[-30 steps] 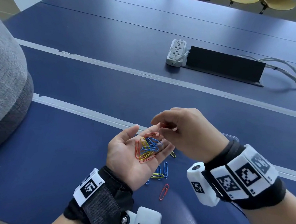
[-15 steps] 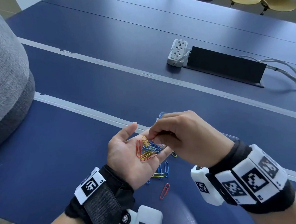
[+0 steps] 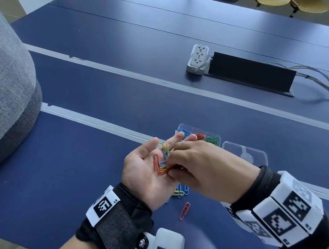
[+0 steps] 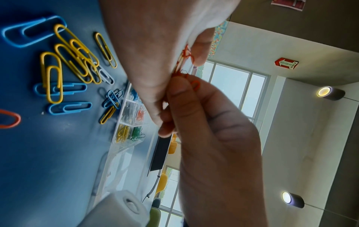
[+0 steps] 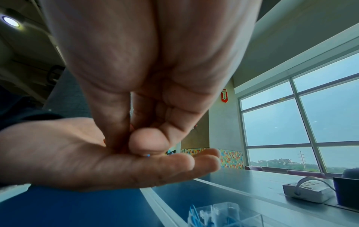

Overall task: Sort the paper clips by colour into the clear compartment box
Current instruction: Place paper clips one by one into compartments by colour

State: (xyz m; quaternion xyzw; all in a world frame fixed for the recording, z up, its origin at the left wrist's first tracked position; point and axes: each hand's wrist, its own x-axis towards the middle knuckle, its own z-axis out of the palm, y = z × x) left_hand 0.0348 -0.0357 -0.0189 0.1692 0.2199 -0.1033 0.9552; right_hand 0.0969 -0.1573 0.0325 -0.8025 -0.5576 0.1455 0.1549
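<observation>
Pinching a red clip [image 4: 195, 86] with my right hand [image 3: 199, 166] from my flat left palm [image 3: 144, 171] (other clips [image 3: 163, 158] resting there).

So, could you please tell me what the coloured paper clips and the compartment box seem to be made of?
Coloured paper clips: bent wire with a glossy, probably plastic, colour coat; they glint. Clear compartment box: transparent hard plastic, by the look; the sorted clips show through its walls.

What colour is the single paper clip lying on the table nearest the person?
Red paper clip, clearest in the head view.
</observation>
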